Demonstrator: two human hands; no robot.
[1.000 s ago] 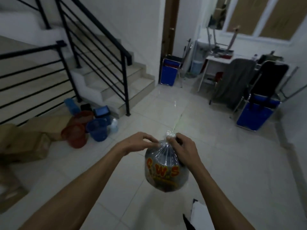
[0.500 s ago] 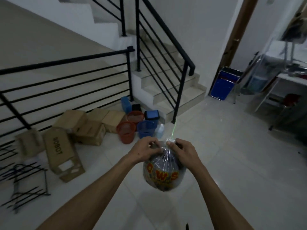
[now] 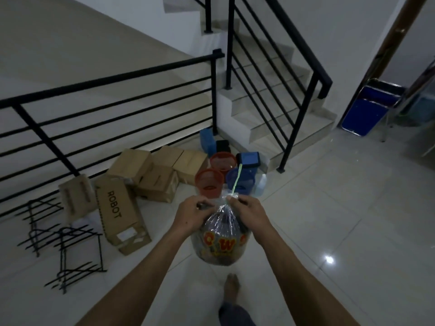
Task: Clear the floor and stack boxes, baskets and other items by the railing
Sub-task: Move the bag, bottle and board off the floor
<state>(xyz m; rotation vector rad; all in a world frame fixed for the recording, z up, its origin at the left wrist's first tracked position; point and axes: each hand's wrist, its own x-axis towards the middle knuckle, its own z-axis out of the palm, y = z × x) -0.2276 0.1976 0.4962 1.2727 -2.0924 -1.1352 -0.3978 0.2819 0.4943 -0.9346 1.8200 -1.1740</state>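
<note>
**Two hands hold a tied bag near the railing**

A person holds a clear plastic bag up in the air with both hands. The bag is full and round, with red and yellow letters on its front. The left hand has its fingers curled and pinches the gathered top of the bag from the left side. The right hand pinches the same top from the right side, and its fingers wrap down over the bag's shoulder. A thin green string sticks up from the bag's knot.

The bag hangs well out from the black railing, over the white tile floor. One bare foot shows on the floor right under the bag.

At the foot of the railing lies a pile of brown cardboard boxes. One long box, out in front of the railing, has the word ROBOT on it. Near the railing's left part, two black wire racks sit on the floor.

By the railing's end post stand two red baskets, one behind the other. A blue basket sits just beside them, with a small clear bottle next to it. Closer to the post are a blue block and a small dark box.

Past the railing's end post, stairs go up. Far from the railing, by the wall, leans a folded blue chair.
</note>
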